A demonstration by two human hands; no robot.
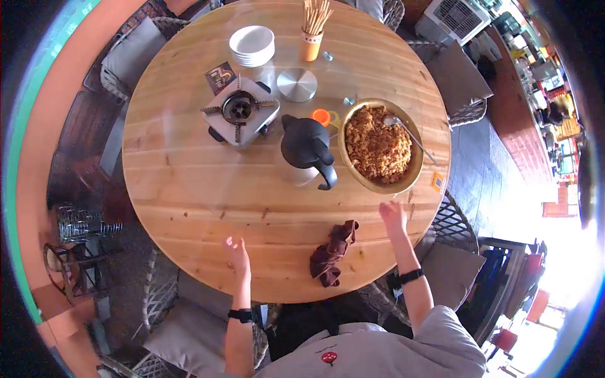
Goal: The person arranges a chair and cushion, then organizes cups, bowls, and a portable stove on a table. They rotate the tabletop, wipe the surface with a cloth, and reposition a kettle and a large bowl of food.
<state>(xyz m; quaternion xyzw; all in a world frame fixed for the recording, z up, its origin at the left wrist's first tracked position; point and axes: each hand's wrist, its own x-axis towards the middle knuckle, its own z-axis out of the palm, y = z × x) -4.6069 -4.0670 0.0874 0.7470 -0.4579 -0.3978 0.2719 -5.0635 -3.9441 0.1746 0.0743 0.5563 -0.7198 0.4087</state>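
My left hand [237, 254] is over the near left part of the round wooden table [208, 208], holding nothing, its fingers apart. Just below the large brass-coloured bowl [416, 173] is my right hand [394, 217], with fingers loosely extended and nothing visible in them. Crumbly brown food [378, 148] fills the bowl, and a metal spoon [409, 133] rests in it, its handle over the rim. Between my hands, nearer the table's front edge, lies a crumpled dark brown cloth [333, 253]. A jug with a black lid and handle [306, 145] stands left of the bowl.
A portable gas stove [234, 113] stands left of the jug. Behind are stacked white bowls [252, 43], a round metal disc [297, 84] and a cup of chopsticks [311, 45]. An orange cup [321, 116] sits beside the jug. Cushioned wicker chairs [457, 79] surround the table.
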